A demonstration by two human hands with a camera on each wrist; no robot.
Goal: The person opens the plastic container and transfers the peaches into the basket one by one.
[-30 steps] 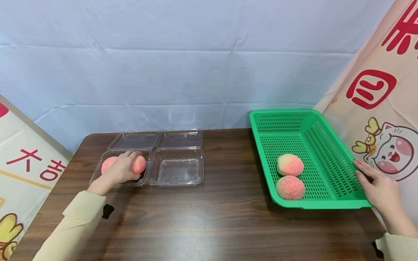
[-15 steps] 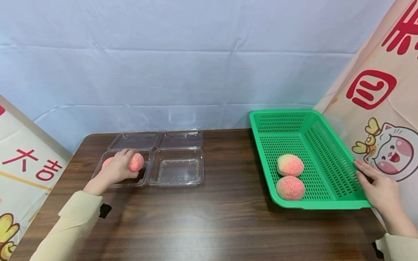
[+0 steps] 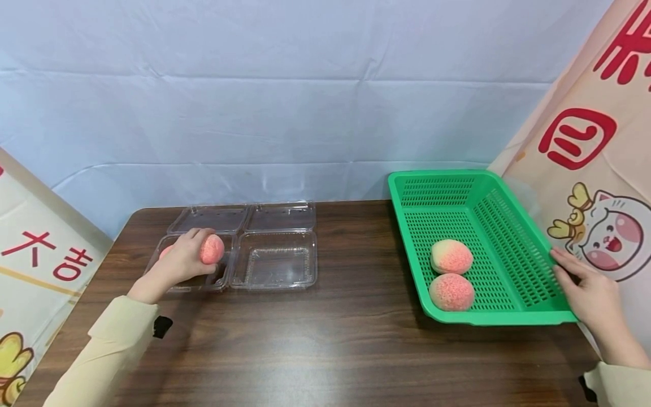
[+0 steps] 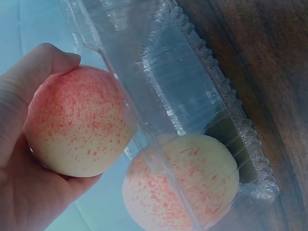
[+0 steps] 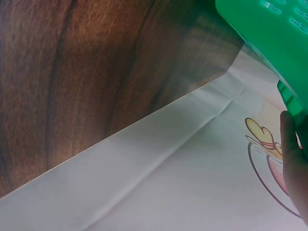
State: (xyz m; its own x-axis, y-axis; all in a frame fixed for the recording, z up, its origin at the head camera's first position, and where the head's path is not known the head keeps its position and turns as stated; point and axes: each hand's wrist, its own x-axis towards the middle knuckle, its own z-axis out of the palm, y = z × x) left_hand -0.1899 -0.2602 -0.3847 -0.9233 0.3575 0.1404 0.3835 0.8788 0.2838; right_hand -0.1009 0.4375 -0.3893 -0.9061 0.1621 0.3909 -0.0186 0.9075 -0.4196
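My left hand (image 3: 185,259) grips a pink and cream peach (image 3: 211,249) over the left side of a clear plastic clamshell box (image 3: 277,285). In the left wrist view, thumb and fingers curl round this peach (image 4: 79,122). A second peach (image 4: 185,180) lies beside it in the box's left half, mostly covered by the hand in the head view. My right hand (image 3: 595,294) holds the right rim of a green plastic basket (image 3: 500,319). Inside the basket, near its front left corner, sit two more peaches, a paler one (image 3: 451,256) behind a redder one (image 3: 451,292).
The box's lid (image 3: 280,217) lies folded back toward the white cloth (image 3: 325,113) behind the table. Brown wood tabletop (image 3: 356,265) stretches between box and basket. Printed cloths hang at the left (image 3: 40,226) and right (image 3: 580,186).
My left hand has moved slightly left and up with the peach in its grip. The right hand, the basket and its two peaches have stayed put.
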